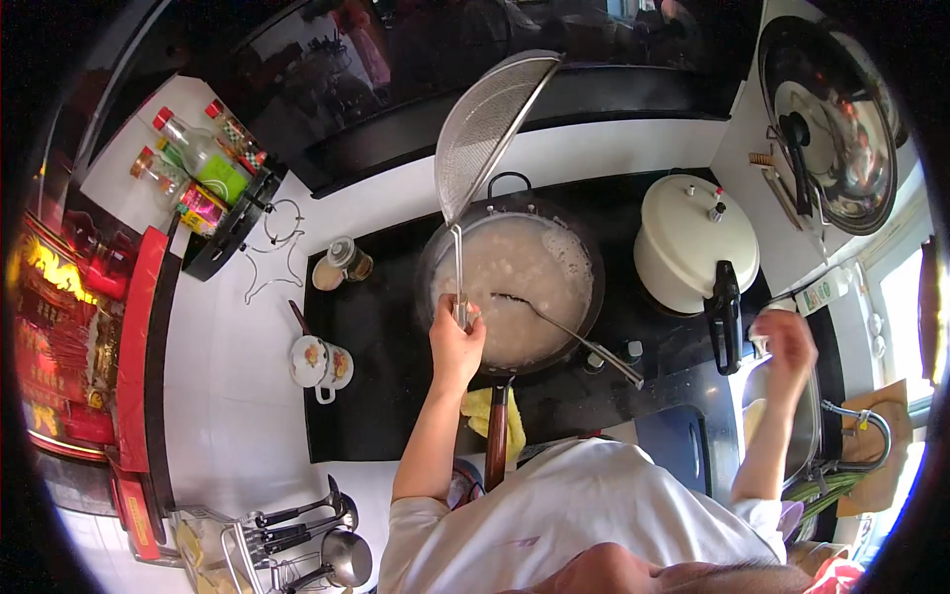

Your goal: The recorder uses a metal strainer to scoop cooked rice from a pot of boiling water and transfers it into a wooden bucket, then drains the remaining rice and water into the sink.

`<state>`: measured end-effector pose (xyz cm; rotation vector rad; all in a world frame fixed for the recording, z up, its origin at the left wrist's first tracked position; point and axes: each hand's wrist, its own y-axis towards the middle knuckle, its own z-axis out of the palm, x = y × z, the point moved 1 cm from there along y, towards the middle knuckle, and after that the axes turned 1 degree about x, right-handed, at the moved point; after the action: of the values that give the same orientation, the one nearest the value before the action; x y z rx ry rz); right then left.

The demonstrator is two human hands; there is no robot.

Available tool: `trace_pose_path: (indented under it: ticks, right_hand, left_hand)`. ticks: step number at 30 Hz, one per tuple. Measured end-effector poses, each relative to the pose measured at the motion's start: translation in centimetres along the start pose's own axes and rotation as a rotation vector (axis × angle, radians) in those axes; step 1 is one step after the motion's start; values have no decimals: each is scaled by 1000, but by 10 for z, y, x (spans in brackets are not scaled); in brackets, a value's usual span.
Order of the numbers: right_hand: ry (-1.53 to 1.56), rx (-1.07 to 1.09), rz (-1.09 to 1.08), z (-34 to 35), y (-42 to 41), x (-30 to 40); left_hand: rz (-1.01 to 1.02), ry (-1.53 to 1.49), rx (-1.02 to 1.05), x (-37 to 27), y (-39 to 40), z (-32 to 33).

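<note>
My left hand (456, 341) grips the handle of a wire mesh strainer (486, 134), whose basket is tilted up above the far rim of a wok. The wok (512, 366) stands on the black stove and holds a cloudy, pale, bubbling liquid (512, 275). A metal utensil (586, 341) leans in it, its handle over the near right rim. My right hand (788, 343), somewhat blurred, is raised at the right, beside the black handle of a cream pressure cooker (694, 237). Whether its fingers hold a small pale item is unclear.
The wok's wooden handle (496, 438) points towards me over a yellow cloth (479, 408). An enamel mug (338, 367) and a glass jar (360, 267) stand at left. A large lid (831, 126) hangs at right, above the sink side with its faucet (879, 423). Ladles (345, 512) hang lower left.
</note>
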<state>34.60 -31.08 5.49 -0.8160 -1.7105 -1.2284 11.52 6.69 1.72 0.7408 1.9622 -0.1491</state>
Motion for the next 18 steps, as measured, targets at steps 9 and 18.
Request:
trace_pose_path:
  ticks: [9, 18]
  right_hand:
    - [-995, -553, 129, -235, 9, -134]
    - [-1291, -586, 401, -306, -10, -217]
  left_hand:
    - [54, 108, -16, 4, 11, 7]
    - [22, 42, 13, -9, -2, 2]
